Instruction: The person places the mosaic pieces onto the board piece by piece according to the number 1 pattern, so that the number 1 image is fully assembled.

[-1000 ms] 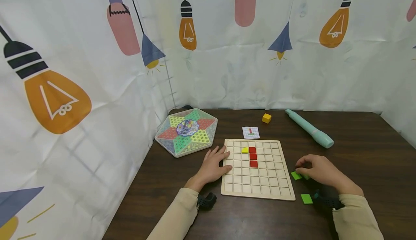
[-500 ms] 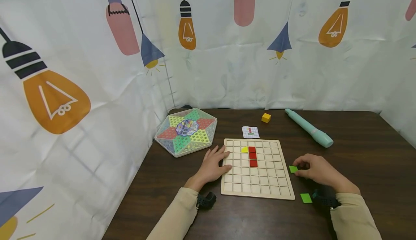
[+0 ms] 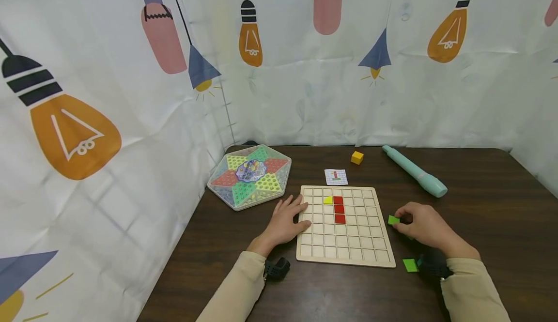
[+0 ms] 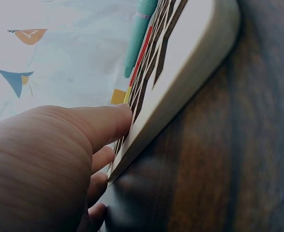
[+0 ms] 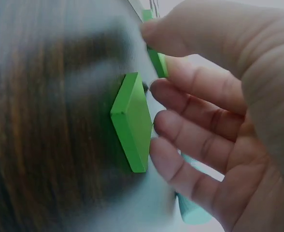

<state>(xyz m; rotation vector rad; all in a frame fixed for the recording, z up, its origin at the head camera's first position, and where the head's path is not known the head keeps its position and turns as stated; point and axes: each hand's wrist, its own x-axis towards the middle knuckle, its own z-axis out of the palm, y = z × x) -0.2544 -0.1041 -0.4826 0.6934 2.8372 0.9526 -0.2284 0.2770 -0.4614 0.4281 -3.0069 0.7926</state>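
Note:
A wooden grid board (image 3: 344, 254) lies in front of me with three red tiles (image 3: 339, 209) in a column and a yellow triangle (image 3: 328, 200) beside the top one. My left hand (image 3: 287, 218) rests flat on the board's left edge, and the left wrist view shows its thumb (image 4: 108, 123) against the rim (image 4: 180, 82). My right hand (image 3: 400, 220) pinches a green tile (image 3: 394, 220) just right of the board. The right wrist view shows that pinched tile (image 5: 157, 63) and another green tile (image 5: 132, 121) lying on the table under the fingers (image 5: 180, 130).
A further green tile (image 3: 410, 265) lies by my right wrist. Behind the board are a small pattern card (image 3: 336, 177), a yellow cube (image 3: 357, 157) and a teal pen (image 3: 414, 172). A hexagonal game box (image 3: 249, 176) sits at the left. Curtains close in the table.
My right hand has taken a green tile off the table and carried it up and a little left, toward the board's right edge. The left hand has stayed put.

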